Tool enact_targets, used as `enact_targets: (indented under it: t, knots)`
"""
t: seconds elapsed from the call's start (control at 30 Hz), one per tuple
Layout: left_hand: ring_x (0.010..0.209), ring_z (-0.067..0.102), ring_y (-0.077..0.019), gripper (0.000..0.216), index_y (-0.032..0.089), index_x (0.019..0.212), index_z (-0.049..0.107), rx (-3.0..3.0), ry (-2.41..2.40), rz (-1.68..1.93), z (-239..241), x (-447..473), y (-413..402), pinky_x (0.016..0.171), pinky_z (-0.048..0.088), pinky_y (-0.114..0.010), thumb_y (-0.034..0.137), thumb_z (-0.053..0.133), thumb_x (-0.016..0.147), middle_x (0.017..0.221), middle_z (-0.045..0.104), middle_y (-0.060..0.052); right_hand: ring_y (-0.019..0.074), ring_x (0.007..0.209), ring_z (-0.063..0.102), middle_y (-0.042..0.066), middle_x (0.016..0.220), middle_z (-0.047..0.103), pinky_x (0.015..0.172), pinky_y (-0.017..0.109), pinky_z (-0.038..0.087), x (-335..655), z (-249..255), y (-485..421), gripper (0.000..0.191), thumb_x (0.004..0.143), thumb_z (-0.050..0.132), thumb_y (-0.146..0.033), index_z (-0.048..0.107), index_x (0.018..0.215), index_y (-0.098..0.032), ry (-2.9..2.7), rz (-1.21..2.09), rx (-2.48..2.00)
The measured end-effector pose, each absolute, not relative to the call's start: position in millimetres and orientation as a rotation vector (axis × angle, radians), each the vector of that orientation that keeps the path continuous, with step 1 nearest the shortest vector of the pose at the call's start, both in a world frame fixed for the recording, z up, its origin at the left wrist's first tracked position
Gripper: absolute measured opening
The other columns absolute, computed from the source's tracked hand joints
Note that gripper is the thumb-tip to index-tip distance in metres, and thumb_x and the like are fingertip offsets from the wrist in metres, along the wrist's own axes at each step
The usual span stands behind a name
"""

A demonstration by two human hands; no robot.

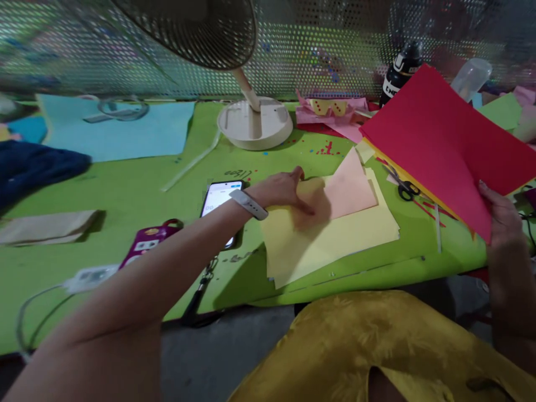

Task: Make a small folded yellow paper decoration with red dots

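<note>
My left hand [287,190], with a light band on its wrist, reaches over the pale yellow paper [335,240] with fingers spread and nothing held. Its fingertips are at the left side of a smaller pink sheet [354,192] lying on the yellow; whether they touch cannot be made out. On the right, my right hand [502,215] grips the lower edge of a large red paper [435,128], lifted and tilted. An orange-yellow edge shows beneath the red. Black-handled scissors [406,190] lie partly hidden under it, among thin paper strips.
A white-based fan [255,123] stands at the back. A phone [221,195] and a purple power strip [146,241] lie under my left forearm. Blue paper [138,134] is at back left. A black bottle [397,78] stands behind the red paper, beside yellow paper glasses [329,107].
</note>
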State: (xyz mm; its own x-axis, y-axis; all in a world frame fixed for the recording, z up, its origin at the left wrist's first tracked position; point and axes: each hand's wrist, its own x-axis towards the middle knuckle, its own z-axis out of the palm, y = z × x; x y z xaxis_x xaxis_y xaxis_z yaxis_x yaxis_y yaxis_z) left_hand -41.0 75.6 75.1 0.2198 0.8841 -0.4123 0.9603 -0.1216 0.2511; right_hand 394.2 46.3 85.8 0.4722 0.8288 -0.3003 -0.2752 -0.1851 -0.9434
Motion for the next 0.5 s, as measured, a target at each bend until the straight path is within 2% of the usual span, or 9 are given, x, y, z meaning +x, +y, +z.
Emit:
enact_targets:
  t: [0.07, 0.17, 0.23, 0.4, 0.5]
  knots:
    - [0.106, 0.06, -0.0375, 0.102, 0.01, 0.134, 0.046, 2.012, 1.705, -0.261, 72.6, -41.4, 79.4, 0.089, 0.044, -0.039, 0.07, 0.071, 0.056, 0.116, 0.064, -0.017, 0.0172, 0.088, 0.073, 0.004, 0.097, 0.076, 0.087, 0.027, 0.061, 400.6, 81.5, 47.3, 0.02, 0.076, 0.069, -0.015, 0.075, 0.094, -0.019, -0.516, 1.085, -1.416]
    - [0.125, 0.048, -0.0388, 0.095, 0.012, 0.127, 0.055, 2.168, 1.665, -0.218, 63.0, -45.2, 83.7, 0.103, 0.037, -0.039, 0.069, 0.071, 0.054, 0.13, 0.058, -0.019, 0.0154, 0.083, 0.073, 0.003, 0.094, 0.075, 0.087, 0.025, 0.06, 407.3, 78.1, 49.9, 0.019, 0.076, 0.068, -0.014, 0.074, 0.094, -0.018, -0.515, 1.09, -1.399]
    - [0.13, 0.044, -0.0384, 0.094, 0.013, 0.125, 0.057, 2.219, 1.655, -0.167, 58.8, -47.3, 82.9, 0.106, 0.035, -0.04, 0.069, 0.072, 0.051, 0.134, 0.055, -0.019, 0.0147, 0.08, 0.072, 0.003, 0.092, 0.075, 0.086, 0.025, 0.06, 408.8, 76.5, 50.8, 0.019, 0.076, 0.069, -0.013, 0.074, 0.093, -0.018, -0.503, 1.08, -1.391]
    - [0.11, 0.06, -0.037, 0.095, 0.011, 0.133, 0.051, 1.98, 1.676, -0.132, 63.2, -47.4, 74.9, 0.09, 0.047, -0.042, 0.064, 0.071, 0.057, 0.125, 0.062, -0.019, 0.0146, 0.08, 0.072, 0.002, 0.096, 0.076, 0.083, 0.025, 0.062, 406.9, 70.3, 49.3, 0.024, 0.072, 0.075, -0.017, 0.075, 0.096, -0.019, -0.455, 1.075, -1.397]
    - [0.103, 0.065, -0.033, 0.081, 0.015, 0.125, 0.058, 1.797, 1.605, -0.056, 73.5, -46.5, 73.1, 0.083, 0.051, -0.039, 0.058, 0.073, 0.058, 0.119, 0.068, -0.015, 0.0142, 0.078, 0.072, 0.002, 0.094, 0.077, 0.076, 0.023, 0.063, 407.1, 67.5, 50.4, 0.023, 0.074, 0.074, -0.016, 0.076, 0.096, -0.018, -0.446, 1.095, -1.399]
